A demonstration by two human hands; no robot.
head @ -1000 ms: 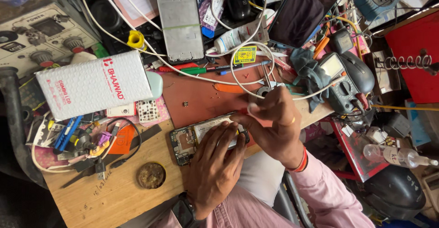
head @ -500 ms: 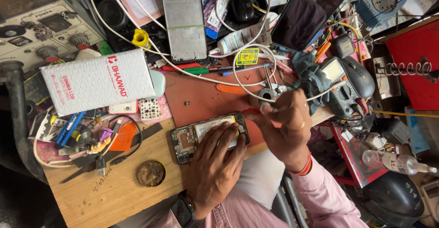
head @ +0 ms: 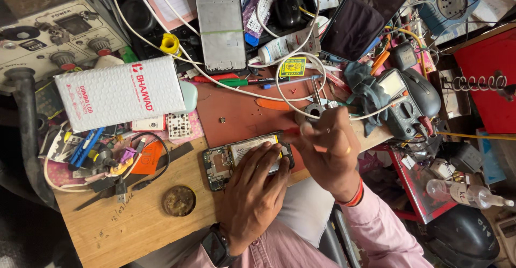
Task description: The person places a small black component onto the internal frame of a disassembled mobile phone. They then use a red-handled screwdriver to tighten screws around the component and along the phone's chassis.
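1. We see the left hand point(head: 252, 190) in the lower middle of the frame, lying flat with its fingers spread over an opened phone point(head: 244, 158); it presses the phone down rather than gripping it.
2. The phone lies just below the centre of the frame, its back off and its board and battery bare, half on the red mat point(head: 242, 115) and half on the bare wood of the surface point(head: 129, 227).
3. The right hand point(head: 328, 150) sits just right of the phone, fingers curled in tight around a small tool with a red grip point(head: 293, 131) whose tip meets the phone's right end; how the tip ends we cannot tell.
4. A white cable point(head: 293, 72) loops above the right hand, and a pair of tweezers point(head: 316, 93) lies on the mat just above it.
5. A multimeter point(head: 400, 104) sits right of centre, near the right hand.
6. A white padded packet point(head: 121, 93) lies at the upper left, and a grey phone frame point(head: 219, 23) stands at the top centre.
7. A round brown tin point(head: 179, 200) rests on the wood at the lower left, well apart from both hands.
8. A red spring-topped stand point(head: 484, 82) fills the right edge.
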